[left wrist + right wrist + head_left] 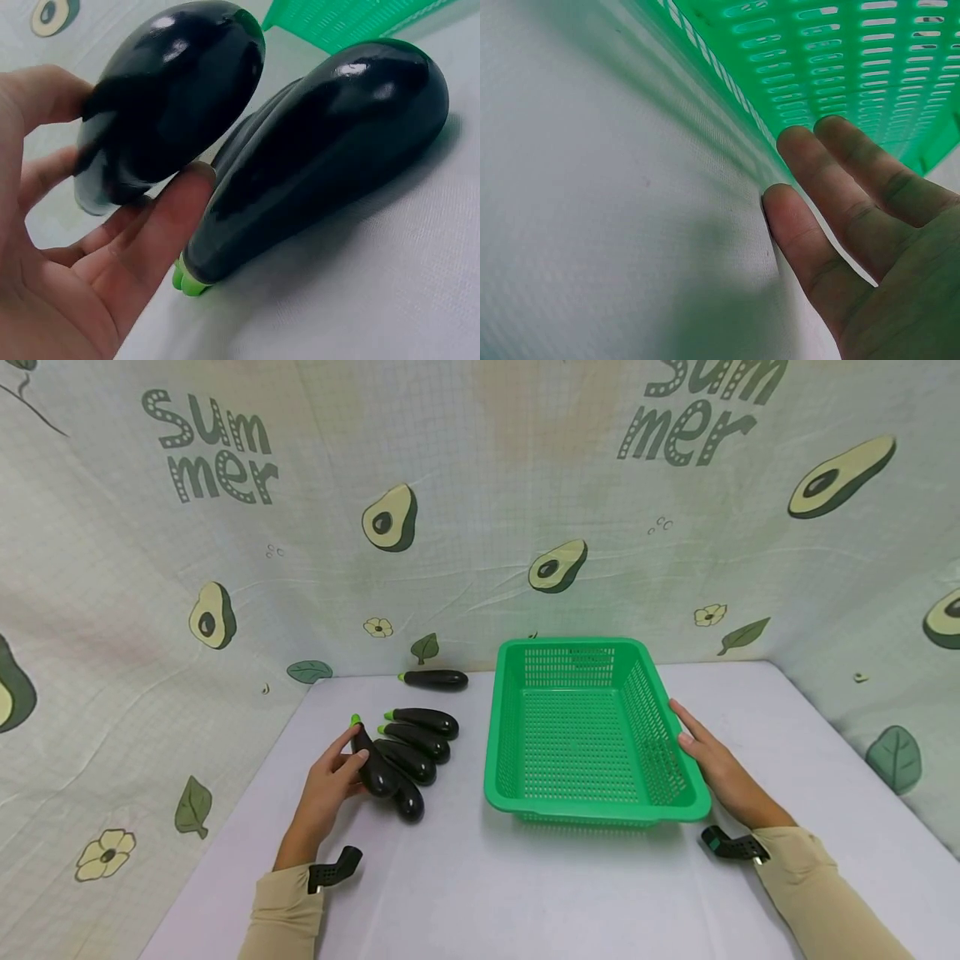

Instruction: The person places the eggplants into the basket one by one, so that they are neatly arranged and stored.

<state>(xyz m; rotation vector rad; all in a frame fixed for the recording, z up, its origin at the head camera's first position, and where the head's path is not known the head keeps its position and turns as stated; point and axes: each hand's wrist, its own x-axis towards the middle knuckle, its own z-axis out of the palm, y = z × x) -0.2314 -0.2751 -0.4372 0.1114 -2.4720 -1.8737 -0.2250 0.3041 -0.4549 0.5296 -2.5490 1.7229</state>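
Note:
My left hand [333, 785] grips a dark, glossy eggplant [372, 764] with a green stem, thumb on one side and fingers on the other. In the left wrist view its rounded end points away from the palm, tilted above another eggplant [322, 157] that lies on the white cloth. Several more eggplants [416, 742] lie in a loose row just right of this hand. My right hand [720, 772] is at the right side of a green plastic basket [592, 810], fingers extended. The right wrist view shows fingertips [789, 206] right at its slotted wall.
A single eggplant [435, 681] lies apart at the table's back edge. The basket holds nothing and stands right of the middle of the white-covered table [450, 885]. A printed cloth [465, 527] with avocados hangs behind and along both sides.

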